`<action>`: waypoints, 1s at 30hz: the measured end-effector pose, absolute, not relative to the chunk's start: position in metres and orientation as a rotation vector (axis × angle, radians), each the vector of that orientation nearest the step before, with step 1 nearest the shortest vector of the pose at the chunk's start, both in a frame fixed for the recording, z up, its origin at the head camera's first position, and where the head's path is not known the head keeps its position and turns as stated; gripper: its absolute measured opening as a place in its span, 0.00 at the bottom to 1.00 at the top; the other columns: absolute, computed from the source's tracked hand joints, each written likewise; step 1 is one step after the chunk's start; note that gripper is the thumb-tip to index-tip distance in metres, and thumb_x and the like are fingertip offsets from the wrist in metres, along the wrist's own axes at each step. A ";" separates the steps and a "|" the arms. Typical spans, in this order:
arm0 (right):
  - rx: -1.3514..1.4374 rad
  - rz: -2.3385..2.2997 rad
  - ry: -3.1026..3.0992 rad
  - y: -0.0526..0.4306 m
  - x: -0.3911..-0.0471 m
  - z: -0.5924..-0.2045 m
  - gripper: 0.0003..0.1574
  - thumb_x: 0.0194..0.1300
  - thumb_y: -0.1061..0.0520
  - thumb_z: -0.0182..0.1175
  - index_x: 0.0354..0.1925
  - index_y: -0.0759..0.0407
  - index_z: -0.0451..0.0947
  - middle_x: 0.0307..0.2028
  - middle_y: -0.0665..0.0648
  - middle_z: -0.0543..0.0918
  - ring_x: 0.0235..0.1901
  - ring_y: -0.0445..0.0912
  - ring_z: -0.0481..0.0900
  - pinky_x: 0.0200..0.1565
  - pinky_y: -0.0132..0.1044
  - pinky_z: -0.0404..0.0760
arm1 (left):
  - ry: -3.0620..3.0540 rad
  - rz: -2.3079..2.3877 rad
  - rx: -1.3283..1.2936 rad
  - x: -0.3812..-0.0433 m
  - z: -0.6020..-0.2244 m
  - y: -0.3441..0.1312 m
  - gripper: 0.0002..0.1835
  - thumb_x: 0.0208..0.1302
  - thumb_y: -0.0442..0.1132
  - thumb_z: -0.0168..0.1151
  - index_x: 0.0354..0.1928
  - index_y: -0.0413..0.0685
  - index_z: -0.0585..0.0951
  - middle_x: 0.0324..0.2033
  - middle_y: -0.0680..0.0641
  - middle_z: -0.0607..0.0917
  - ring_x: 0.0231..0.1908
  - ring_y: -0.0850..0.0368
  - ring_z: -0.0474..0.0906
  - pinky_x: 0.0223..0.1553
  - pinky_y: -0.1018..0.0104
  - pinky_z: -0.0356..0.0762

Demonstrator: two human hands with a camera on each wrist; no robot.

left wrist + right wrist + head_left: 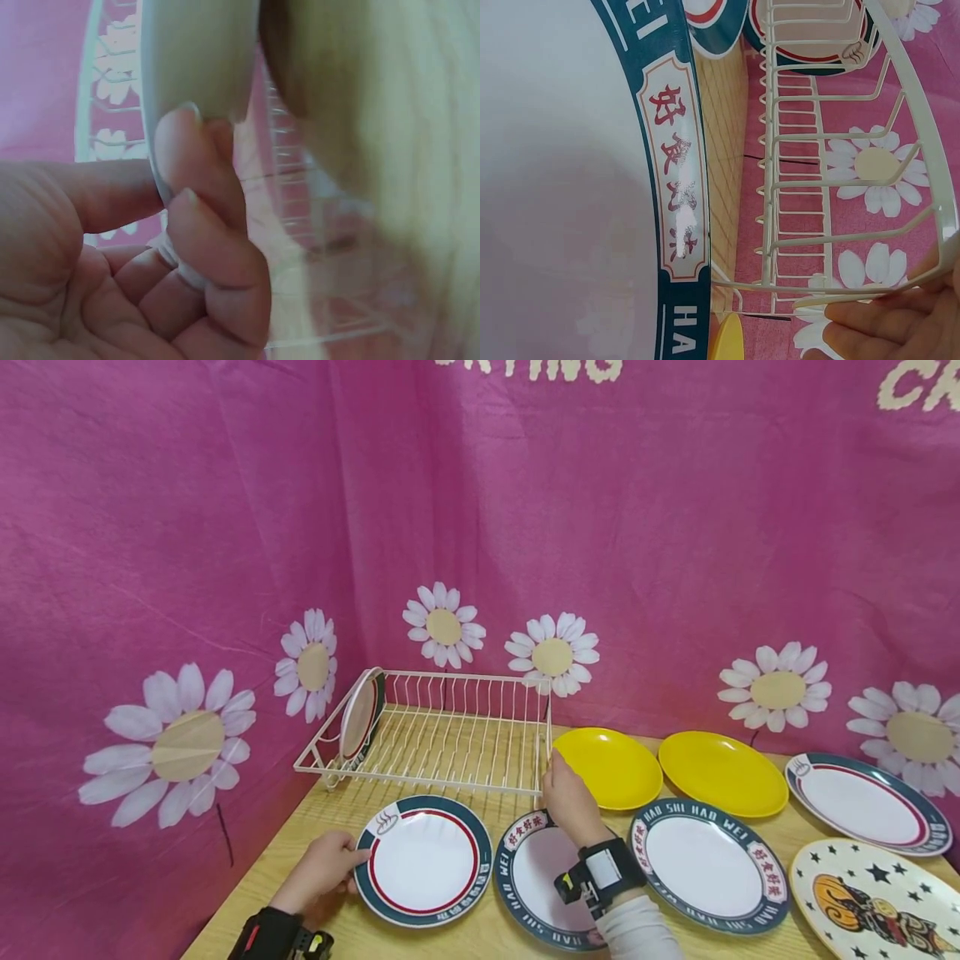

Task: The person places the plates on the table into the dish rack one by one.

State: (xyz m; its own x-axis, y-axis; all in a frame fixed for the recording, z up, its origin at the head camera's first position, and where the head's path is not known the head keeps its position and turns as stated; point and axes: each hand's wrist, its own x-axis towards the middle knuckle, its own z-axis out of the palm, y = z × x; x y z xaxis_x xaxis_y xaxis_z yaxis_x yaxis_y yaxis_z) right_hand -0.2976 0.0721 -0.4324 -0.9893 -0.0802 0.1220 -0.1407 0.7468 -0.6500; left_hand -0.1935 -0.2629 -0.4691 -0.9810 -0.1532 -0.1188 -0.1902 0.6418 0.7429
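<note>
Left hand [326,864]: pinches the near plate [423,860] at 9 o'clock; one-sided support could let it tip.
Near plate: at the rack's [450,786] 6 o'clock.
Right hand [572,797]: grips rack at 4 o'clock; tugging might topple the standing plate [360,718].

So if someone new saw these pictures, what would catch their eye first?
Probably the pink backdrop with white daisies, filling the head view's upper part. Next, two yellow plates lying right of the white rack, then the teal-rimmed plate in front of it, its left edge gripped by the left hand.
</note>
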 end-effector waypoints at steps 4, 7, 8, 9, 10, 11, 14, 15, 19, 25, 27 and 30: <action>0.192 1.056 -2.848 0.072 -0.299 -0.432 0.34 0.76 0.53 0.36 0.73 0.69 0.50 0.69 0.68 0.66 0.63 0.59 0.72 0.64 0.54 0.68 | 2.812 1.268 -0.274 -0.189 -0.457 -0.264 0.11 0.64 0.33 0.59 0.23 0.40 0.74 0.11 0.47 0.75 0.13 0.58 0.72 0.19 0.68 0.68; 0.201 1.042 -2.840 0.072 -0.300 -0.431 0.34 0.76 0.54 0.37 0.72 0.70 0.51 0.68 0.69 0.67 0.63 0.60 0.73 0.63 0.55 0.69 | 2.850 1.235 -0.239 -0.184 -0.447 -0.265 0.11 0.64 0.33 0.59 0.24 0.40 0.74 0.11 0.48 0.75 0.14 0.58 0.72 0.20 0.68 0.67; 0.203 1.038 -2.838 0.072 -0.300 -0.431 0.34 0.76 0.54 0.37 0.72 0.70 0.51 0.68 0.69 0.67 0.63 0.60 0.73 0.63 0.55 0.69 | 2.866 1.221 -0.223 -0.183 -0.444 -0.266 0.11 0.64 0.33 0.59 0.24 0.40 0.74 0.11 0.48 0.75 0.14 0.57 0.72 0.20 0.68 0.67; 0.203 1.033 -2.838 0.072 -0.300 -0.431 0.34 0.76 0.54 0.37 0.72 0.70 0.51 0.68 0.69 0.67 0.63 0.60 0.73 0.63 0.55 0.70 | 2.878 1.204 -0.216 -0.181 -0.441 -0.267 0.10 0.64 0.34 0.59 0.24 0.40 0.73 0.12 0.48 0.74 0.14 0.57 0.72 0.20 0.68 0.66; 0.203 1.034 -2.837 0.072 -0.300 -0.431 0.34 0.76 0.54 0.37 0.72 0.70 0.51 0.67 0.69 0.67 0.62 0.60 0.74 0.63 0.55 0.70 | 2.893 1.181 -0.209 -0.180 -0.438 -0.267 0.11 0.64 0.34 0.59 0.24 0.40 0.73 0.12 0.48 0.74 0.15 0.57 0.72 0.20 0.68 0.65; 0.204 1.033 -2.836 0.072 -0.300 -0.431 0.34 0.76 0.54 0.37 0.72 0.70 0.51 0.67 0.69 0.67 0.61 0.60 0.74 0.63 0.55 0.70 | 2.901 1.163 -0.206 -0.178 -0.434 -0.268 0.10 0.64 0.34 0.60 0.25 0.40 0.73 0.12 0.48 0.74 0.15 0.56 0.72 0.20 0.68 0.64; 0.202 1.036 -2.837 0.073 -0.299 -0.431 0.34 0.76 0.54 0.37 0.72 0.70 0.51 0.67 0.69 0.68 0.60 0.59 0.75 0.63 0.54 0.70 | 2.904 1.127 -0.217 -0.173 -0.425 -0.271 0.10 0.65 0.34 0.59 0.26 0.41 0.73 0.14 0.48 0.74 0.16 0.56 0.72 0.20 0.67 0.64; 0.202 1.040 -2.836 0.073 -0.300 -0.432 0.34 0.76 0.54 0.37 0.72 0.70 0.51 0.67 0.69 0.68 0.59 0.58 0.76 0.63 0.54 0.70 | 2.904 1.121 -0.220 -0.171 -0.422 -0.272 0.10 0.65 0.34 0.59 0.26 0.41 0.73 0.15 0.48 0.74 0.16 0.56 0.71 0.20 0.67 0.65; 0.203 1.050 -2.837 0.072 -0.300 -0.431 0.34 0.76 0.54 0.37 0.72 0.70 0.51 0.66 0.70 0.69 0.57 0.58 0.76 0.62 0.54 0.71 | 2.945 1.063 -0.196 -0.163 -0.407 -0.274 0.08 0.64 0.33 0.60 0.27 0.40 0.75 0.15 0.49 0.74 0.15 0.58 0.71 0.19 0.67 0.67; 0.207 1.061 -2.840 0.073 -0.299 -0.432 0.34 0.76 0.54 0.37 0.72 0.70 0.50 0.67 0.70 0.68 0.58 0.58 0.76 0.63 0.55 0.70 | 3.014 0.902 -0.152 -0.158 -0.384 -0.278 0.06 0.64 0.35 0.61 0.30 0.40 0.78 0.16 0.49 0.77 0.15 0.59 0.74 0.19 0.66 0.70; 0.206 1.069 -2.839 0.073 -0.298 -0.432 0.34 0.77 0.53 0.37 0.73 0.69 0.50 0.66 0.69 0.69 0.55 0.57 0.77 0.62 0.55 0.71 | 3.028 0.868 -0.151 -0.157 -0.376 -0.279 0.06 0.64 0.35 0.61 0.30 0.40 0.79 0.16 0.49 0.77 0.15 0.59 0.74 0.19 0.66 0.70; 0.204 1.078 -2.844 0.073 -0.297 -0.433 0.34 0.77 0.53 0.37 0.73 0.69 0.50 0.66 0.69 0.70 0.52 0.56 0.77 0.61 0.54 0.72 | 3.061 0.808 -0.133 -0.156 -0.364 -0.281 0.06 0.64 0.35 0.61 0.31 0.40 0.79 0.17 0.49 0.77 0.16 0.59 0.74 0.20 0.65 0.71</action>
